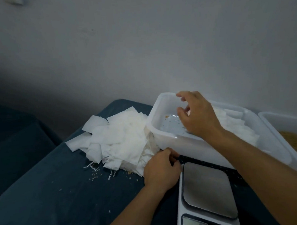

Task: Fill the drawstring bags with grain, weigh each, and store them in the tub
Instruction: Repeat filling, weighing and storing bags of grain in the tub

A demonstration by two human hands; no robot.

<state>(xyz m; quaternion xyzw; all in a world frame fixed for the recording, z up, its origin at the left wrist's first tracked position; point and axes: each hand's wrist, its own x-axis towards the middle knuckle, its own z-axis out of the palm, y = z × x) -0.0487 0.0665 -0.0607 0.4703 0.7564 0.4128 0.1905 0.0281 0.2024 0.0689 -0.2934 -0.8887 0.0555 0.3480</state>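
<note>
Head view: looking down over both forearms, nearest things at the bottom edge.
Scale (pixel 207 192): nearest, on the dark bench (pixel 45 197), steel platter bare, display lit; digits too small to read with certainty. Kept close, likely so each filled bag goes straight onto it.
Left hand (pixel 161 170): just left of the scale's far corner, fingers (pixel 166 154) curled at the near lower edge of the tub; apparently gripping that edge or something dark beneath it, cannot tell which. Probably steadying or shifting the tub.
Spilled grain (pixel 96 174): scattered on the bench beside the bag heap; likely lost during filling.
Drawstring bags (pixel 121 138): flat white heap with loose strings, left of the tub and touching its side; empty by the look, within easy reach of the left hand.
Tub (pixel 165 139): translucent white, behind the scale; left half shows bare floor with a few stray grains, right half holds white bags (pixel 237 124), seemingly already stored.
Right hand (pixel 196 116): reaching over the near wall into the tub, fingers (pixel 181 93) loosely spread and bent, holding nothing visible.
Grain bin (pixel 292 138): white container at far right, tan grain inside, just beside the tub.
Wall (pixel 140 43): plain grey, behind everything.
</note>
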